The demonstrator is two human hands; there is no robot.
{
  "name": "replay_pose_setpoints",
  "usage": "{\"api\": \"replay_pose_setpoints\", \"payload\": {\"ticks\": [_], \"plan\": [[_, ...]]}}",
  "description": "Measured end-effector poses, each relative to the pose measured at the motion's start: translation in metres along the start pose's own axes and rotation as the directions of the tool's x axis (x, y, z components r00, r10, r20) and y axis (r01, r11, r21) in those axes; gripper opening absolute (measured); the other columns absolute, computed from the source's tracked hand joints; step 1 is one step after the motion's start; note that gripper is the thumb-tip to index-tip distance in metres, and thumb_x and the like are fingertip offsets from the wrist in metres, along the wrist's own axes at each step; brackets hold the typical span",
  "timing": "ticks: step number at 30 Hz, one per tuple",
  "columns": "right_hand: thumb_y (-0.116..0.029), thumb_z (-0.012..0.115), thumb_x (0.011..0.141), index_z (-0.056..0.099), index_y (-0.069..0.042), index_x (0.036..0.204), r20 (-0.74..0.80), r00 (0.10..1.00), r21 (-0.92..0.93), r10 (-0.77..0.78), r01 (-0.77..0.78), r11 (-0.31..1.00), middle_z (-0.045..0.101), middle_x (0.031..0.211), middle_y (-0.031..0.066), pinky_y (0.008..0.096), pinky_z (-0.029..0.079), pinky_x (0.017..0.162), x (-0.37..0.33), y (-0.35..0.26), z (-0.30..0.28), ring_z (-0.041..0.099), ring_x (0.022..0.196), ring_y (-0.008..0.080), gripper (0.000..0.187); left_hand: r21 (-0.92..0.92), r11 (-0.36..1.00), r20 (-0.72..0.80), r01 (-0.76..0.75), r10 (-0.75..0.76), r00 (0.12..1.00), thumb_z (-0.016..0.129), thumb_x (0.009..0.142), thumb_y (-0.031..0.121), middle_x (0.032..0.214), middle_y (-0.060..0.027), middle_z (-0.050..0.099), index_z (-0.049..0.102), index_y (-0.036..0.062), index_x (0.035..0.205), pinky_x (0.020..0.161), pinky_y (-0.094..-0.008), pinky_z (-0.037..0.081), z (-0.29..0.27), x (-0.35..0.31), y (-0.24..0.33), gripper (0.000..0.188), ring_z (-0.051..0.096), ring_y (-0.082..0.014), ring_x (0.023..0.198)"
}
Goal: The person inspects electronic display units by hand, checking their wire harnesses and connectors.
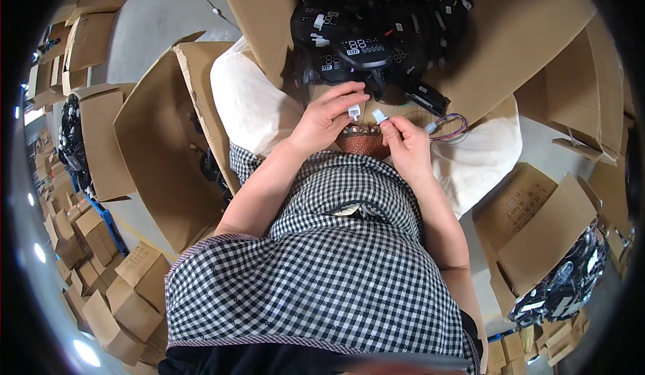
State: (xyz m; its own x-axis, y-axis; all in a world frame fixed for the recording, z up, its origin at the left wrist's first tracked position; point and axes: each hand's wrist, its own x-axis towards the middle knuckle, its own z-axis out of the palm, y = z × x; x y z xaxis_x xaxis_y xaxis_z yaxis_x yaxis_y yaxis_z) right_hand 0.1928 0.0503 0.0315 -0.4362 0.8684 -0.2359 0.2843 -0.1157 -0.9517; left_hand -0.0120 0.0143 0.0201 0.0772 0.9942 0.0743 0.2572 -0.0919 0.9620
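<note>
Between thumb and fingers, my left hand (pixel 329 118) grips a white plastic plug connector (pixel 354 112). Close beside it, my right hand (pixel 408 145) pinches another white connector (pixel 379 116), and a small gap separates the two. Thin coloured wires (pixel 458 125) loop out to the right of that hand, with a pale connector (pixel 431 127) near its fingers. Just beyond my hands lies a pile of black display units (pixel 366 51), some showing lit white digits. A black rectangular module (pixel 428 98) rests at the pile's near right. Below my hands sits a brown textured object (pixel 363 144), partly hidden.
Cardboard flaps (pixel 517 32) surround the display pile. An open carton (pixel 151 140) stands at my left. Another box (pixel 537 220) at the right holds black parts in clear plastic (pixel 564 281). Many cartons (pixel 101 267) are stacked at far left. A cable (pixel 208 2) lies on the floor.
</note>
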Motion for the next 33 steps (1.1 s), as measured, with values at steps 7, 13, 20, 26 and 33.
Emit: {"api": "replay_pose_setpoints", "payload": {"ticks": [7,13,20,26,33], "plan": [[-0.016,0.060,0.080,0.059,-0.009,0.072,0.159,0.926,-0.790,-0.342,0.327,0.519,0.062,0.067,0.0067,0.0332,0.050,0.051,0.004,-0.026,-0.003,0.064,0.061,0.0242,0.010,0.385,0.922,0.065,0.036,-0.066,0.996,0.067,0.075,0.003,0.096,-0.0090,0.066,0.063,0.0088,0.108,0.078,-0.0372,0.050,0.006,0.003,0.005,0.033,0.063,-0.0282,0.089],[-0.015,0.057,0.076,0.062,-0.010,0.075,0.466,0.868,-0.745,-0.174,0.491,0.451,0.064,0.072,0.0074,0.0389,0.051,0.056,0.026,-0.016,-0.020,0.065,0.066,0.0269,0.008,0.413,0.904,0.214,-0.110,0.021,0.977,0.069,0.075,0.013,0.084,-0.0060,0.062,0.063,0.0085,0.092,0.072,-0.0389,0.048,0.006,-0.001,-0.011,0.018,0.061,-0.0276,0.081],[-0.017,0.056,0.080,0.066,-0.011,0.082,0.545,0.836,-0.612,-0.063,0.448,0.651,0.067,0.080,0.0099,0.0434,0.050,0.065,0.041,-0.011,-0.026,0.066,0.077,0.0291,0.012,0.261,0.965,0.258,0.001,-0.071,0.963,0.069,0.076,0.013,0.085,-0.0074,0.062,0.065,0.0080,0.093,0.073,-0.0376,0.047,0.008,-0.002,-0.018,0.018,0.060,-0.0280,0.083],[-0.014,0.056,0.084,0.065,-0.010,0.086,0.185,0.971,-0.715,-0.150,0.238,0.658,0.065,0.082,0.0096,0.0411,0.050,0.068,0.052,0.008,-0.032,0.064,0.077,0.0303,0.010,0.454,0.891,-0.065,0.015,0.016,0.998,0.068,0.078,0.015,0.085,-0.0091,0.059,0.064,0.0082,0.090,0.067,-0.0388,0.043,0.000,0.009,0.002,0.014,0.058,-0.0289,0.078],[-0.020,0.061,0.083,0.070,-0.009,0.092,0.127,0.982,-0.713,-0.138,0.187,0.676,0.036,0.142,0.0212,0.0425,0.043,0.097,0.086,0.051,0.006,0.048,0.116,0.0425,0.016,-0.533,0.821,-0.420,-0.204,-0.048,0.906,0.052,0.093,0.004,0.079,-0.0003,0.052,0.048,0.0050,0.107,0.068,-0.0222,0.044,-0.009,0.000,0.027,0.014,0.048,-0.0077,0.070]]}}
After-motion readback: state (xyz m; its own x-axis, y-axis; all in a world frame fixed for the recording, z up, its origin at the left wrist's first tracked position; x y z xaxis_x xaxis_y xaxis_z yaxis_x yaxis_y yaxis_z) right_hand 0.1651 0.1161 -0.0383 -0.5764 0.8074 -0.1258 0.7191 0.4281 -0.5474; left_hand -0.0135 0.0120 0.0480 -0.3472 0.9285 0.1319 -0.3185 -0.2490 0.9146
